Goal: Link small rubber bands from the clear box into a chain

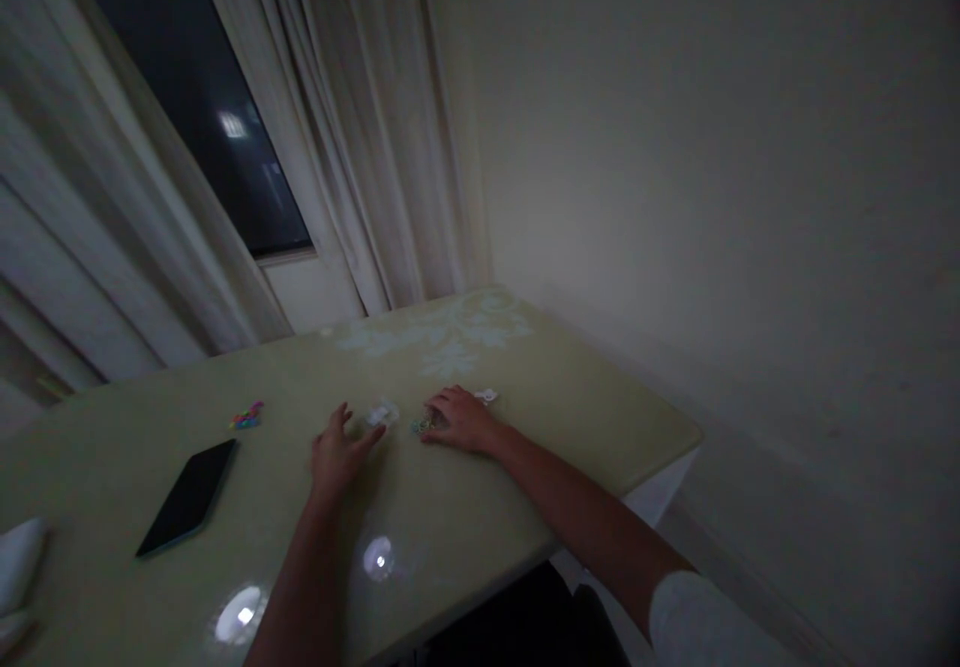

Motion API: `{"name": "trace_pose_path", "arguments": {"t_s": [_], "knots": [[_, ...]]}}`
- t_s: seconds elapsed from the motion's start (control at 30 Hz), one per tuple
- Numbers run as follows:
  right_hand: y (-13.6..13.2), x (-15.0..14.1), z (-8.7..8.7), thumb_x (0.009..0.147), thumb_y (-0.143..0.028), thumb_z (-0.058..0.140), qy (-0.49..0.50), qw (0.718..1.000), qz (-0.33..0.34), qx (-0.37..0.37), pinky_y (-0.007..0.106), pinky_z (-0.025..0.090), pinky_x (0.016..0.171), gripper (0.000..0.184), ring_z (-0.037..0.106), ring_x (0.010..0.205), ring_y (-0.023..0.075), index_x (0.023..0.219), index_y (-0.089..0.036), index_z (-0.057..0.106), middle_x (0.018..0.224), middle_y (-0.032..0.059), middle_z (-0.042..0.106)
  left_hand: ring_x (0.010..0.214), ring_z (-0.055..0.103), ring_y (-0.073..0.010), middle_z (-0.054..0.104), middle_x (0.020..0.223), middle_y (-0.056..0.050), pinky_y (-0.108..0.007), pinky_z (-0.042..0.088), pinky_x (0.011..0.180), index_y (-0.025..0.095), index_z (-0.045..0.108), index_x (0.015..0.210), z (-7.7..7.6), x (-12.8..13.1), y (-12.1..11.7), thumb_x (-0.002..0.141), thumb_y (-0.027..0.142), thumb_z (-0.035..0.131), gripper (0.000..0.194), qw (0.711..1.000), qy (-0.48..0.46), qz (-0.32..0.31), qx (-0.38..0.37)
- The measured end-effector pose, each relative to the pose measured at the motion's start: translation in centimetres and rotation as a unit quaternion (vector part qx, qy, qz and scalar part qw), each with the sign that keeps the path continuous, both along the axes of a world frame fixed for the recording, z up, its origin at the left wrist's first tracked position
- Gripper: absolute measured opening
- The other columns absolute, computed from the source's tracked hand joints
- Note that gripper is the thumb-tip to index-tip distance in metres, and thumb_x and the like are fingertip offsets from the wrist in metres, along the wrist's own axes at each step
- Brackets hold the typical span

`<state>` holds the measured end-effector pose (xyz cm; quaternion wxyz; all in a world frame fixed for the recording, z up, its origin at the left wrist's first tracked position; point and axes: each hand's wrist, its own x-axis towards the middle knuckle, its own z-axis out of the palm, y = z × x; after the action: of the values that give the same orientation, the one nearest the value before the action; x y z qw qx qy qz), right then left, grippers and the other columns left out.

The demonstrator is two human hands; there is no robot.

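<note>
Multicoloured bits [421, 427] at curled right hand [460, 421], grip unclear, clear plastic [382, 414] beside spread left hand [334, 457], hands apart

The right hand [460, 421] is partly hiding indistinct small pieces [420, 426]. The left edge is cropping a white object [19, 559].

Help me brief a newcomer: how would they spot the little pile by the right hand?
On the glossy table, find the right hand. The little pile lies at its fingertips; its muted, mixed colours set it apart from the clear piece nearby and the brighter cluster near the tablet.
</note>
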<state>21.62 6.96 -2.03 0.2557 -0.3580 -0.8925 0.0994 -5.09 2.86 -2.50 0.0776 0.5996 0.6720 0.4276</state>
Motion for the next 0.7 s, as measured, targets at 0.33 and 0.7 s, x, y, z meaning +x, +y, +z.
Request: {"name": "trace_pose_path", "arguments": {"t_s": [0.33,0.7], "knots": [[0.1,-0.4,0.5,0.095,-0.027,0.077,-0.012,0.999,0.048,-0.009,0.035,0.047,0.096,0.021,0.063,0.106,0.0239,0.111,-0.016,0.075,0.110,0.0105,0.072,0.106,0.070,-0.0230,0.073,0.118,-0.008,-0.047,0.058,0.097,0.018,0.070,0.119,-0.5,7.1,-0.7,0.102,0.037,0.066,0.026,0.976,0.094,-0.197,-0.021],[0.1,-0.4,0.4,0.099,-0.020,0.072,0.030,0.998,0.051,-0.037,0.033,0.048,0.096,0.011,0.067,0.106,0.0217,0.109,-0.016,0.074,0.108,0.0092,0.076,0.096,0.073,-0.0204,0.075,0.110,-0.006,-0.043,0.061,0.089,0.016,0.071,0.113,0.0,6.5,-0.7,0.101,0.037,0.068,0.024,0.979,0.025,-0.188,-0.068]]}}
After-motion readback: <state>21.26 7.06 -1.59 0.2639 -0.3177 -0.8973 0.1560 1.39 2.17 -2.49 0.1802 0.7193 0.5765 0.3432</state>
